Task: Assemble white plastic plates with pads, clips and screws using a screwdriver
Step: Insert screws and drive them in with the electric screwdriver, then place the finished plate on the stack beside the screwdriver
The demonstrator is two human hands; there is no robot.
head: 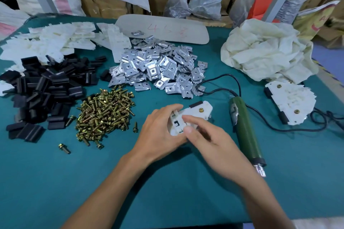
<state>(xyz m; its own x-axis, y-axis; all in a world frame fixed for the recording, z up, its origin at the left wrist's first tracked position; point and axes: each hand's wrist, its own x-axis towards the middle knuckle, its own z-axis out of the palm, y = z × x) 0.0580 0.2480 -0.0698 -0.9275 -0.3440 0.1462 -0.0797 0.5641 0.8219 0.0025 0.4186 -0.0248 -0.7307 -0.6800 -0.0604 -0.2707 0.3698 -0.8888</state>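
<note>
Both hands hold one white plastic plate (193, 113) just above the table's middle. It carries a black pad on its far edge and a brass screw near its right end. My left hand (160, 134) grips it from the left and underneath. My right hand (206, 135) pinches its near end with thumb and fingers. The green electric screwdriver (245, 132) lies on the table just right of my right hand, tip toward me. Loose white plates (50, 42), black pads (42, 87), brass screws (104, 115) and metal clips (160, 69) lie in piles at the left and centre.
A stack of finished plates (290, 102) lies at the right, by the screwdriver's black cord (219, 87). A crumpled cream bag (264, 52) sits behind them. A beige oval board (163, 28) lies at the back. Boxes and sacks line the far edge. The table (167, 191) is covered in teal.
</note>
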